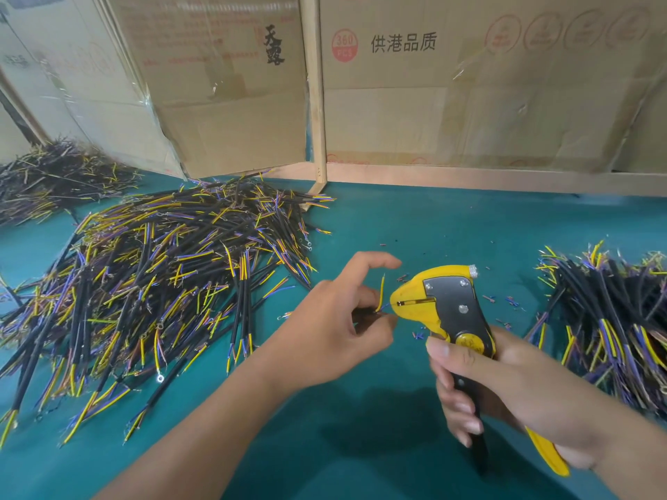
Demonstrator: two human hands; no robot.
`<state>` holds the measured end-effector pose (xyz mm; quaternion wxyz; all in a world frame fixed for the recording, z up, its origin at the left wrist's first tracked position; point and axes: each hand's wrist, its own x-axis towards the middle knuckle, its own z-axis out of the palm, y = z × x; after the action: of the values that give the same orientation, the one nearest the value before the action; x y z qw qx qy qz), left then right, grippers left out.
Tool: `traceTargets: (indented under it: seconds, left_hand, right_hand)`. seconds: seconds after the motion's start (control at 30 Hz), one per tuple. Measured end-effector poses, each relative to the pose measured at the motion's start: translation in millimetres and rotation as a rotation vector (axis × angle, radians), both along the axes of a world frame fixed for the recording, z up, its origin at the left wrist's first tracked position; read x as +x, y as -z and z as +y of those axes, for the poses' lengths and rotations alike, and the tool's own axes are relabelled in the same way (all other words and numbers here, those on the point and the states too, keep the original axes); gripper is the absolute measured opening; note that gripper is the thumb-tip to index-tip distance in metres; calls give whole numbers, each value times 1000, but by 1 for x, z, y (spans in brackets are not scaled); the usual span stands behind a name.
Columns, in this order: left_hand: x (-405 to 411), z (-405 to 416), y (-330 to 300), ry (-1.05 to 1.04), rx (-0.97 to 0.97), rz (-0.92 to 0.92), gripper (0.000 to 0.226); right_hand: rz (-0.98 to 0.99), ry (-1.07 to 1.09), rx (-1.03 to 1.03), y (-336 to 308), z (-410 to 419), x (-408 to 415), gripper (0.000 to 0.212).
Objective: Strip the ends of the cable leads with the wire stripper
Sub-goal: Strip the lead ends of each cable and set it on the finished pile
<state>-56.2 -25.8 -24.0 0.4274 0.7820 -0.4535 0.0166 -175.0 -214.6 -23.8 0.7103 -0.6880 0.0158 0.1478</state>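
Cable lies heaped at far left on the teal bench mat (415, 225): a large pile of short black-sheathed cables with yellow, blue and purple leads (155, 283), some ending in small ring terminals, and behind it a darker, blurrier heap (50, 175) against the taped cardboard boxes (469, 84). Next comes the left hand (339, 319), its thumb and lower fingers pinching one short black cable (364, 313) just behind the point where the sheath ends, index finger lifted clear; a yellow lead (380, 292) stands up from the pinch while another lead (blue, as far as I can tell) points at the nose of the yellow and grey automatic wire stripper (444, 304), just beside its slot. These pieces look light and limp, the thin leads easily bent, so holding close to the end seems right to keep a lead straight as it enters. The right hand (505, 384) wraps the stripper's handles, which seem not fully squeezed. Bits of cut insulation (505, 301) dot the mat nearby, and a second cable pile (613, 319) sits at far right.
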Motion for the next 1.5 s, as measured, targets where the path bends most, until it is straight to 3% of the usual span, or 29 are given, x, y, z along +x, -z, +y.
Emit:
traceTargets:
  seconds: [0.53, 0.67, 0.73, 0.9, 1.17, 1.37, 1.5]
  left_hand:
    - [7, 5, 1, -23, 9, -63, 48]
    - [7, 5, 4, 57, -22, 5, 47]
    - [8, 4, 4, 67, -81, 121, 41]
    - [11, 1, 5, 97, -239, 332, 60]
    - [20, -2, 16, 32, -168, 275, 16]
    - [25, -2, 25, -59, -64, 154, 24]
    - [19, -18, 17, -62, -271, 468, 10]
  right_hand:
    - [-14, 290, 2, -4, -9, 5, 57]
    - [-61, 348, 189, 4, -8, 13, 34]
    - [-62, 361, 267, 10, -9, 17, 30]
    - [11, 399, 341, 26, -19, 27, 28]
    - [45, 394, 353, 34, -25, 33, 37]
    - [76, 400, 419, 29, -23, 32, 25]
    - [143, 441, 481, 22, -21, 30, 29]
